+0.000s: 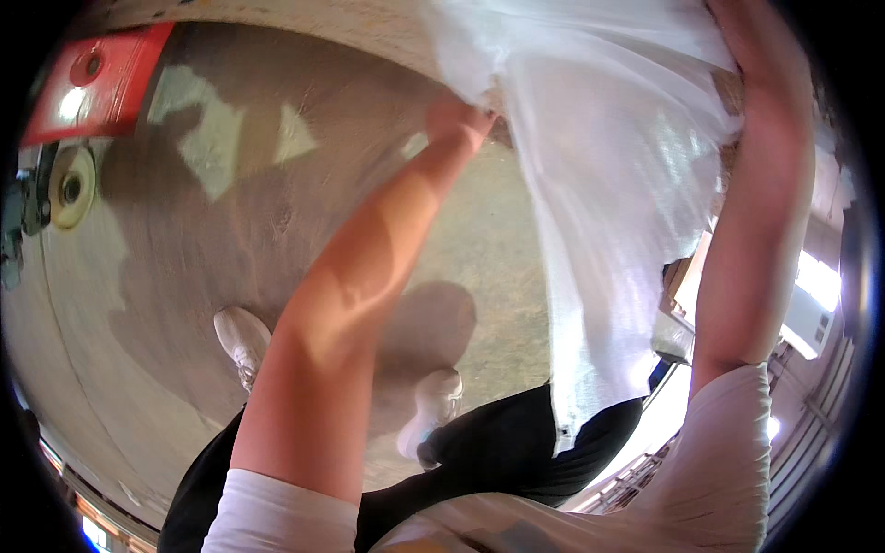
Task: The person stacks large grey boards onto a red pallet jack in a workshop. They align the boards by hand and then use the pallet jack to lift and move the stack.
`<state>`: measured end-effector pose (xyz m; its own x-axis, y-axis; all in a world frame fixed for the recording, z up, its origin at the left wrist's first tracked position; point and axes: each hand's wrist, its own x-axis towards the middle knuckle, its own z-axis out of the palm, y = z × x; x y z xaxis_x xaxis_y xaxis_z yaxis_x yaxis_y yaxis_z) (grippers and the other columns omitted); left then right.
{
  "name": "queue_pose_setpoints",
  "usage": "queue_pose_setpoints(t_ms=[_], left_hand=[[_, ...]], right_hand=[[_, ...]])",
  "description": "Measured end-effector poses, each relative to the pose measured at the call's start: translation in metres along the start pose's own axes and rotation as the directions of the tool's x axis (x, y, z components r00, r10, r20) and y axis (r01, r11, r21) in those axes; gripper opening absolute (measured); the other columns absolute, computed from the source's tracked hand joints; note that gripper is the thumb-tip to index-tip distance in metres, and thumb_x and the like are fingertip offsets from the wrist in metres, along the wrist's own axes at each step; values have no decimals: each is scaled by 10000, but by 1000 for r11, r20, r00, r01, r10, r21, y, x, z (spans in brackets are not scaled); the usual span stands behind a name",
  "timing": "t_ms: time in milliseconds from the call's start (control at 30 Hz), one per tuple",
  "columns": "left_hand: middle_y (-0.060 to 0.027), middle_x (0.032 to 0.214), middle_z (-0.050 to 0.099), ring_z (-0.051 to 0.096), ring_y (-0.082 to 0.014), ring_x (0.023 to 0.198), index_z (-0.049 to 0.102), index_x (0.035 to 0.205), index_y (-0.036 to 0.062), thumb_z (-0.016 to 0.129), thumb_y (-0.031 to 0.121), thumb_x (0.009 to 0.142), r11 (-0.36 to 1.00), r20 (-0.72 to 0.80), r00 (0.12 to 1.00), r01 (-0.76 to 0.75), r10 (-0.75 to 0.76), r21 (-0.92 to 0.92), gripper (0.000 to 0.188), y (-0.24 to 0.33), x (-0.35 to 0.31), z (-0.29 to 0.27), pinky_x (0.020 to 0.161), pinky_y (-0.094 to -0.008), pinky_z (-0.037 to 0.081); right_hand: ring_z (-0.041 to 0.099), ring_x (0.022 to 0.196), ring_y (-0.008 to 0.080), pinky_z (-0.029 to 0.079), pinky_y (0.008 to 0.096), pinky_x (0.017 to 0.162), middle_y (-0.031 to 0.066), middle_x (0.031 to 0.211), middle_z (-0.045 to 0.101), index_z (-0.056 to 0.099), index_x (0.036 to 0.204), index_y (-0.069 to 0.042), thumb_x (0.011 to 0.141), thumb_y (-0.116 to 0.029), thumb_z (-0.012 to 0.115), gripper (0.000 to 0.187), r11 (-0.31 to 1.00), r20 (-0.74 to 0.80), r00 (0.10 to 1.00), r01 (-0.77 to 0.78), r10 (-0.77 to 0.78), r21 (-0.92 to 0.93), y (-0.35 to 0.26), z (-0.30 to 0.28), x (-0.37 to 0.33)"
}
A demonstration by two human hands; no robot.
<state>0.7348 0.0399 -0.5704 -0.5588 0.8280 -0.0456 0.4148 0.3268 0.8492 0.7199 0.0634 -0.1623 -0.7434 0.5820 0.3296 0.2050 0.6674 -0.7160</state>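
A large translucent white sheet [608, 166], apparently thin plastic or fabric, hangs in folds from the upper edge down over my black trousers. My left hand [458, 116] reaches forward to the sheet's left edge. Its fingers look curled closed against the gathered edge, though the sheet and blur partly hide them. Along the sheet's right side my right arm [761, 184] is raised, and it passes out of the top of the view. The right hand itself does not show.
A pale, worn edge [304, 20] of a surface curves across the top. At the far left are a red metal part [101, 88] and a yellowish wheel [72, 188] on the concrete floor [184, 267]. Brown and white boxes [682, 304] show behind the sheet at right.
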Motion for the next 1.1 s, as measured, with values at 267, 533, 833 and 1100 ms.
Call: queue_pose_setpoints(t_ms=[267,533,833,1100], left_hand=[[-168,1281,705,748,-319,1010,596,1434,46,851,384,923,999,69,997,-29,30,-14,664,-12,1,-23,907,-486,614],[-155,1249,709,756,-271,916,608,1441,40,807,323,954,946,213,976,116,-52,-301,597,-20,-178,-109,881,-473,605],[-167,1231,732,724,-382,1073,688,1305,55,784,163,912,660,49,665,-746,745,92,418,242,-131,-300,905,-482,594],[-182,1608,591,570,-405,1463,539,1577,44,745,240,1021,402,292,501,-851,815,338,624,342,-51,-285,1221,-504,464]], right_hand=[[496,646,69,367,266,580,-59,712,548,694,866,-54,747,-449,1028,531,960,71,997,53,-35,-276,-10,-20,0],[581,661,119,471,305,635,1,725,639,705,880,-65,737,-472,1020,534,972,105,992,91,-69,-215,26,-23,19],[721,937,180,587,330,862,73,996,735,756,1175,-53,938,-290,880,358,980,48,997,62,-54,-191,37,-56,-26],[760,908,318,621,427,781,90,1031,789,795,1052,-120,880,-188,861,196,981,-329,943,-10,-56,-195,52,-119,-270]])
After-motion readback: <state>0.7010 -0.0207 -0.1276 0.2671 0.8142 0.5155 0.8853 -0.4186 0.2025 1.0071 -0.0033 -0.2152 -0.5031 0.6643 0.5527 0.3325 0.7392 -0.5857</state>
